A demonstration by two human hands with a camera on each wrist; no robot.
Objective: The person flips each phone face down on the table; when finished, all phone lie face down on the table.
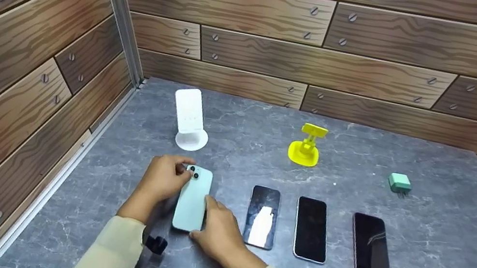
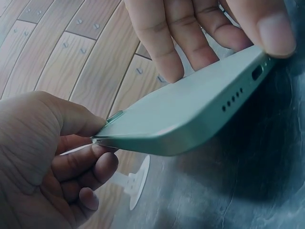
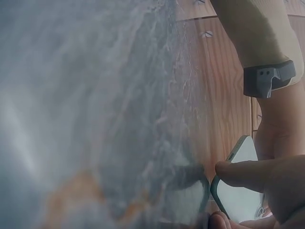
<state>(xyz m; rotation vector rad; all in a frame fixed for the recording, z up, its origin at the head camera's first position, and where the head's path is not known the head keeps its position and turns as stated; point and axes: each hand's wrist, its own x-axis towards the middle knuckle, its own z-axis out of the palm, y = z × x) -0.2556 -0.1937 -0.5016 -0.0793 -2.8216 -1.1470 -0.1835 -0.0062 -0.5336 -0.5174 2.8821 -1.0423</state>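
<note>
Left hand point(image 1: 161, 179): pinching the lens end of the mint phone point(image 1: 192, 202), thumb pressing its back beside the camera lenses point(image 1: 195, 173), fingertips supporting from underneath.
Right hand point(image 1: 222, 230): gripping the opposite end, thumb sitting at the port point(image 2: 257, 72) end, other fingers lying along the long side.
Mint phone: sitting between both hands, left of the other phones, back facing up, lens end pointing away from the person. Left wrist view is showing it tilting over the table point(image 1: 100, 247); can't tell whether any edge is touching down.
White stand point(image 1: 189, 113): standing beyond the mint phone, slightly to its left, round base down.
Yellow stand point(image 1: 305, 151): standing farther right, well apart from the white one.
Dark phones: three lying screen up in a row right of the right hand. Nearest one point(image 1: 260, 221) is catching a white glare; middle one point(image 1: 312, 229) is showing a pale rim; last one point(image 1: 372, 249) is lying slightly angled.
Green block point(image 1: 400, 183): sitting beyond the last phone, prongs facing the person.
Wood-pattern walls point(image 1: 265, 11): enclosing the table at back and sides.
</note>
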